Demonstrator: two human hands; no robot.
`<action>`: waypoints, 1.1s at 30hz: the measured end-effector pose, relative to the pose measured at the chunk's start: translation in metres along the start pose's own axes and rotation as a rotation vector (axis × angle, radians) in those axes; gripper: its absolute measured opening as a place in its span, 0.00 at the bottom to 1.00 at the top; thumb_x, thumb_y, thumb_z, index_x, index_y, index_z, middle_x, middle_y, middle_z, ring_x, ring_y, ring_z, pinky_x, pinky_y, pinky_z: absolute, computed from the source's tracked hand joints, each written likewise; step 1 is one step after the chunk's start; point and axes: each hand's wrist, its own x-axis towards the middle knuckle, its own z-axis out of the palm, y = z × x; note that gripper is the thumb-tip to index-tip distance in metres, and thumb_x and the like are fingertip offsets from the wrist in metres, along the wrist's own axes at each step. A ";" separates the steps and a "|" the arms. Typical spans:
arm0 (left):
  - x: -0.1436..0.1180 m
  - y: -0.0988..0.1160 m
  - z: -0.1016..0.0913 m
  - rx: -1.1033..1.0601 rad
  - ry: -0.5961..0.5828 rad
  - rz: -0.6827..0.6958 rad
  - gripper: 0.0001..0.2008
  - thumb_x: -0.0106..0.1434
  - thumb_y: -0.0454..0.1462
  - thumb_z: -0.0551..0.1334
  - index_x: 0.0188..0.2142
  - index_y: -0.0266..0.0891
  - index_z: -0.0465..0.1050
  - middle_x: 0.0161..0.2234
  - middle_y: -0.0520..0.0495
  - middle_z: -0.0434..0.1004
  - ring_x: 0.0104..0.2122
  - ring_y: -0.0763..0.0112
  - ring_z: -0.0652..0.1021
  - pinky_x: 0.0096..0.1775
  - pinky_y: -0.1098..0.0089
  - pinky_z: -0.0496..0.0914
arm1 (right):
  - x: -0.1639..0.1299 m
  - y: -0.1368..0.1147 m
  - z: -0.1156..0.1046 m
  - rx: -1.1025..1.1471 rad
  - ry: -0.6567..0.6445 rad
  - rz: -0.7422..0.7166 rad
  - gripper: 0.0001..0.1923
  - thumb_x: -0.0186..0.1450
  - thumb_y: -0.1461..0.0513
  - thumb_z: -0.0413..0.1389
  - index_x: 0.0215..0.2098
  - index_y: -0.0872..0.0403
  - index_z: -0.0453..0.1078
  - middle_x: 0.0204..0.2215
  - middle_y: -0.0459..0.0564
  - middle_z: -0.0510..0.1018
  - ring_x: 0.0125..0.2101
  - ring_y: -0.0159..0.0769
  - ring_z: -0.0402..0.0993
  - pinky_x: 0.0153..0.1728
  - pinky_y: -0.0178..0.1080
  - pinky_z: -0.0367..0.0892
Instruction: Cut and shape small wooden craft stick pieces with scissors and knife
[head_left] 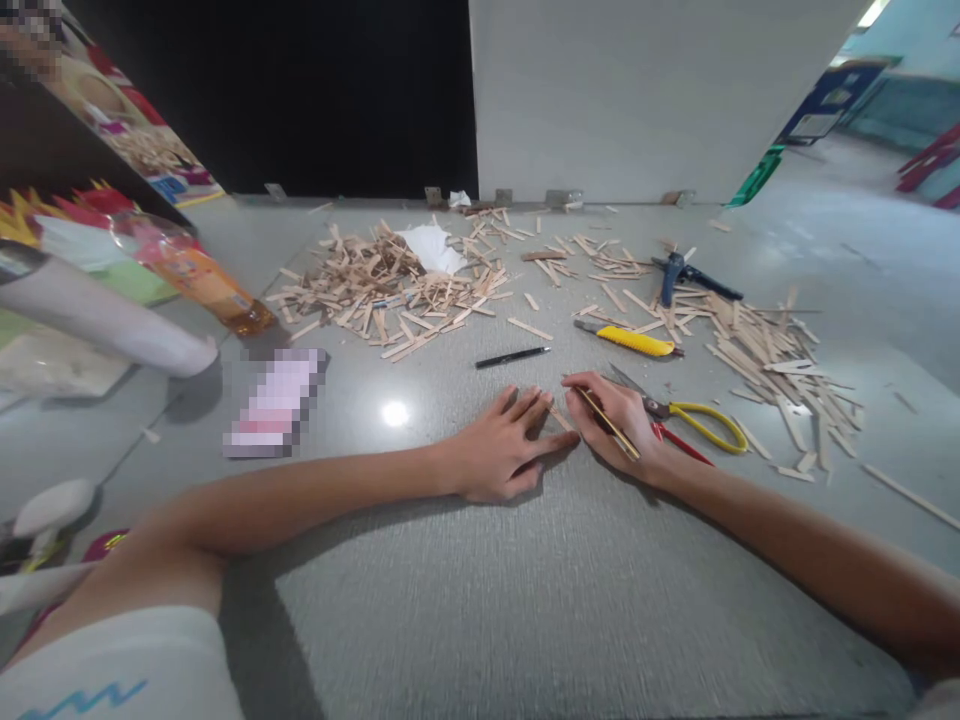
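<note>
My left hand (506, 450) lies on the grey table with its fingers spread, pressing down a small flat wooden stick (561, 418). Close by on its right, my right hand (611, 420) grips a gold-and-dark pencil (611, 425), whose tip end is near the stick. Just beyond the hands lies a black pen (513, 357). Above my right hand is a yellow utility knife (634, 339). Scissors with yellow and red handles (709, 425) rest partly hidden behind my right hand.
A heap of wooden sticks (375, 285) with white paper (433, 247) sits at the back; more sticks (787, 370) lie right, near a dark blue clamp-like tool (679, 275). A phone-like item (275, 403), bottle (202, 275) and white roll (105, 310) are left. Panels (600, 100) stand behind.
</note>
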 end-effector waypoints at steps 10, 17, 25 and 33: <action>-0.001 0.002 -0.003 0.047 0.040 -0.009 0.33 0.75 0.43 0.59 0.76 0.43 0.60 0.71 0.25 0.65 0.70 0.31 0.65 0.66 0.35 0.60 | 0.000 0.009 0.003 0.025 0.007 0.018 0.19 0.75 0.61 0.53 0.63 0.51 0.70 0.48 0.58 0.87 0.31 0.41 0.83 0.41 0.46 0.79; -0.002 0.005 -0.007 0.086 0.102 -0.020 0.30 0.75 0.44 0.57 0.71 0.30 0.66 0.66 0.22 0.71 0.62 0.35 0.73 0.63 0.39 0.64 | 0.001 0.018 0.007 0.015 0.047 0.065 0.36 0.73 0.66 0.49 0.78 0.49 0.57 0.65 0.62 0.80 0.50 0.50 0.85 0.54 0.55 0.79; -0.002 0.006 -0.004 0.083 0.170 0.002 0.27 0.74 0.40 0.58 0.66 0.22 0.70 0.56 0.25 0.80 0.53 0.45 0.78 0.57 0.50 0.68 | 0.004 0.019 0.007 0.052 0.070 0.200 0.38 0.75 0.64 0.50 0.82 0.52 0.49 0.66 0.68 0.78 0.23 0.36 0.80 0.34 0.44 0.82; -0.004 0.009 0.002 0.148 0.229 -0.024 0.17 0.78 0.32 0.55 0.59 0.29 0.76 0.51 0.33 0.84 0.47 0.53 0.79 0.49 0.57 0.69 | 0.007 0.022 0.008 0.139 0.059 0.262 0.33 0.78 0.57 0.50 0.80 0.49 0.56 0.65 0.67 0.79 0.17 0.30 0.74 0.21 0.38 0.76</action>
